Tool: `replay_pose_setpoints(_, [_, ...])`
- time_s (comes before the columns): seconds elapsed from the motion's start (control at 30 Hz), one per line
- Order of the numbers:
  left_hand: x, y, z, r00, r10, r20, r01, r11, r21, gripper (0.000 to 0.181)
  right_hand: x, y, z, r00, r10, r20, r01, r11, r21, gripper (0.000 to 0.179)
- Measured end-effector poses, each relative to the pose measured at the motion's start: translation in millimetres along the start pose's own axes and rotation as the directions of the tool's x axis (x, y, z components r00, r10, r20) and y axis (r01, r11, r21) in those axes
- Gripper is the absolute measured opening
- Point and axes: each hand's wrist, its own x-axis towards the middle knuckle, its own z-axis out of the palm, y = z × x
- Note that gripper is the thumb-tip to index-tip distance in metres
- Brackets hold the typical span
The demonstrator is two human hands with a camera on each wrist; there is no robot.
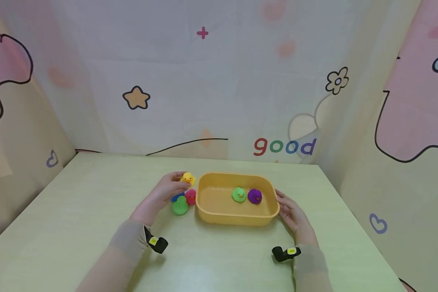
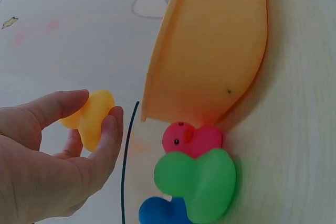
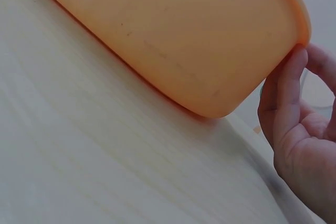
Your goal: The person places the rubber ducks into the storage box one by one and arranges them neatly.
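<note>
You've lt. green duck (image 1: 239, 195) & purple duck (image 1: 254, 196) in tub (image 1: 237, 219), L hand (image 1: 166, 188) pinching yellow duck (image 1: 187, 179) outside near pink duck (image 1: 191, 197), dk. green duck (image 1: 180, 206) & blue toy (image 2: 164, 212), all not yet in, R hand (image 1: 293, 212) loosely touching rim.

Perhaps a playroom: cartoon-printed walls (image 1: 211, 89)

Look at that in the left grip (image 1: 166, 190): an orange-beaked yellow rubber duck (image 1: 187, 177), bright as you like! Just below that grip, it's a pink rubber duck (image 1: 191, 198), a plain green rubber duck (image 1: 180, 206) and a blue rubber duck (image 2: 161, 212)! Between left grip and right grip (image 1: 293, 213), a plain orange-yellow basin (image 1: 237, 220), its lime-green rubber duck (image 1: 238, 194) orange-beaked, its neighbour a deep purple rubber duck (image 1: 254, 196)! Beneath both, the surface (image 1: 215, 255), pale yellow-green, faintly streaked! Beyond them, a pale grey backdrop (image 1: 204, 89): black-outlined tan star (image 1: 136, 98), pink cross (image 1: 202, 33), multicoloured "good" lettering (image 1: 286, 147)!
</note>
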Motion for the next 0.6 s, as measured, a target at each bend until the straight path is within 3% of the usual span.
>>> replay_pose_setpoints(0.3, [14.3,10.3,43.5,0.999,0.023,0.037,-0.022,1.000,-0.012,0.054,-2.7,-5.0,6.3,0.998,0.027,-0.051,-0.028,0.999,-0.021,0.028])
replay_pose_setpoints(0.6, [28.3,11.7,78.0,0.999,-0.025,0.024,0.024,0.999,0.046,0.053,-8.7,-7.9,11.0,1.000,0.007,-0.026,-0.008,0.999,-0.043,0.029])
